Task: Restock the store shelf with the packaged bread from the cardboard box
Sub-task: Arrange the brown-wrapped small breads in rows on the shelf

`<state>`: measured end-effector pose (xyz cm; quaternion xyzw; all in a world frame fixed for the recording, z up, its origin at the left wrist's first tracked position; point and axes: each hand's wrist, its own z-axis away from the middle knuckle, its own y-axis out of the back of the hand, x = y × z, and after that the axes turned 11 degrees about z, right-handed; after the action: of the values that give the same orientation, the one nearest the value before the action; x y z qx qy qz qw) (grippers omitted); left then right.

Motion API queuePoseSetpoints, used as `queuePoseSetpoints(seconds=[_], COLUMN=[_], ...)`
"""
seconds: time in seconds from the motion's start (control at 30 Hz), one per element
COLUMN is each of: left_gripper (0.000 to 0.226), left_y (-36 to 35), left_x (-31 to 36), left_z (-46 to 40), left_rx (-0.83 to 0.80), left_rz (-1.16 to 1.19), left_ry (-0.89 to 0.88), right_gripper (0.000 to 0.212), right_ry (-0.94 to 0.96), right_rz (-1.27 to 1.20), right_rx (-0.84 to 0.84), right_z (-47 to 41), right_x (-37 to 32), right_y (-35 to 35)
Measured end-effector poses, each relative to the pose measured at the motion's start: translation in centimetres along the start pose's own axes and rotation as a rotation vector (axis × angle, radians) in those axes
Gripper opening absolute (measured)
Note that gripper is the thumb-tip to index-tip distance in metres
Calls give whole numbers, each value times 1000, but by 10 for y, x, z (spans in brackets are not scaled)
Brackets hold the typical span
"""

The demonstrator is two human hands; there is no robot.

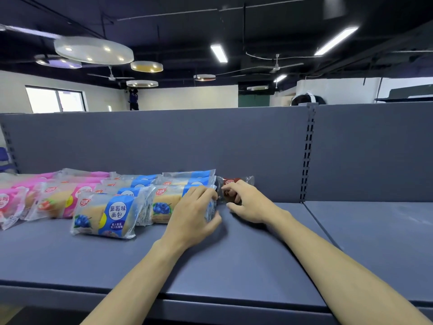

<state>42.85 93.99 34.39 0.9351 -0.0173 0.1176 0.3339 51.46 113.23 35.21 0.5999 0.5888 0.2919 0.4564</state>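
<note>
From my head view, my right hand (pixel 246 202) pinches the brown bread packet (pixel 234 187) near the back of the grey shelf (pixel 257 254), fingers curled on its near end; my left hand (pixel 196 213) rests over the blue bread packet (pixel 168 205) just beside it, fingers spread and lightly bent across the wrapper, thumb at its right edge; more blue packets (pixel 105 215) and pink packets (pixel 58 200) lie in rows to the left; the cardboard box is out of sight; these should be light, soft and slick in film, so I judge it best to hold the sealed ends, not squeeze the loaf.
</note>
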Motion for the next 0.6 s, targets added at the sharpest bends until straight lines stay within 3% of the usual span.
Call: queuePoseSetpoints(seconds=[0.13,0.37,0.5,0.6], left_gripper=[25,28,39,36], left_y=[5,14,27,47], left_x=[4,18,26,32], left_z=[2,4,10,17], left_rx=[-15,-113,-212,-227], left_rz=[-50,-169,-213,-254], left_ry=[-13,10,30,48], right_gripper=[39,52,47,54], right_ry=[-41,-35,-22,-10], right_rz=[-22,249,235,201], right_rx=[31,-241,-220,-194], right_z=[12,61,70,65], right_x=[-9,-13,-15,-28], right_y=[18,76,100,96])
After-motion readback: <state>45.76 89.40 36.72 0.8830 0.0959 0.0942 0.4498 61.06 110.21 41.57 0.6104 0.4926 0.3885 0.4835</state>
